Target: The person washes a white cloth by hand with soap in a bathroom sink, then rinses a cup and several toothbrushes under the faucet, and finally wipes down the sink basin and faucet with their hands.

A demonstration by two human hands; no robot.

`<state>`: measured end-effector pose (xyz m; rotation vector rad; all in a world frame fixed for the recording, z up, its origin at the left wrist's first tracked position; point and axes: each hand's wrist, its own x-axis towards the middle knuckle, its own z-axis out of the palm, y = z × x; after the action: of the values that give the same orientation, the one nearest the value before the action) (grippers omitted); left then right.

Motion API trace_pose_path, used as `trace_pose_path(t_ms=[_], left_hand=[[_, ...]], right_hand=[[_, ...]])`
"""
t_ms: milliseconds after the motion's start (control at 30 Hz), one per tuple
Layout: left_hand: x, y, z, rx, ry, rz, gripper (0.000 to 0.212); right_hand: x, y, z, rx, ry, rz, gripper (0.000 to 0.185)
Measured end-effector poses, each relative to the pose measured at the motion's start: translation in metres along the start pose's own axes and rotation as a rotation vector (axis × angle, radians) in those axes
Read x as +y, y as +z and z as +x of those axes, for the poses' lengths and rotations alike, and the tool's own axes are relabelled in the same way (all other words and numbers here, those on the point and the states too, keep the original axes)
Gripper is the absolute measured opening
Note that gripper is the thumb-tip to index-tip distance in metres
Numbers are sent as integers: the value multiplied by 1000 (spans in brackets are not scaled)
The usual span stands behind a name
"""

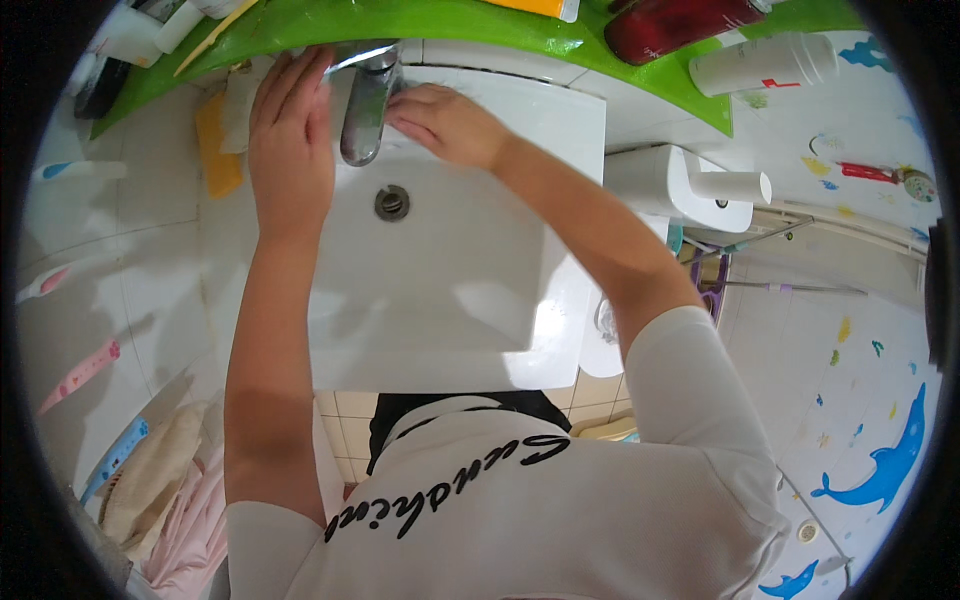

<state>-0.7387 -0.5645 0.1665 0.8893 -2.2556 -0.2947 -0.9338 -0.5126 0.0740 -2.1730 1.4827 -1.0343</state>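
Note:
Below me lies a white ceramic washbasin (435,277) with a metal drain (392,203) near its back. A chrome faucet (365,112) rises at the basin's rear edge. My left hand (294,127) is flat with its fingers extended at the faucet's left side; its fingertips reach the chrome part beneath the green shelf. On the other side, my right hand (442,124) is bent, its fingertips against or just beside the faucet's base. What lies under those fingertips is hidden, so I cannot tell whether it holds anything.
A green shelf (480,22) with bottles and tubes overhangs the back. A yellow cloth or sponge (219,150) is left of my left hand. At right stands a white toilet tank (652,180). Towels (154,480) hang at lower left.

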Motion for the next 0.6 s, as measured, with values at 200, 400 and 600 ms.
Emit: trace_pose_path(t_ms=[200, 400, 600], left_hand=[[-9, -15, -93, -119, -156, 73, 45], [-46, -105, -249, -296, -511, 211, 52], [-50, -123, -285, -449, -487, 438, 59]], right_hand=[[63, -78, -62, -372, -87, -474, 48], [11, -87, -151, -324, 96, -482, 62], [-70, -42, -172, -570, 158, -302, 62]])
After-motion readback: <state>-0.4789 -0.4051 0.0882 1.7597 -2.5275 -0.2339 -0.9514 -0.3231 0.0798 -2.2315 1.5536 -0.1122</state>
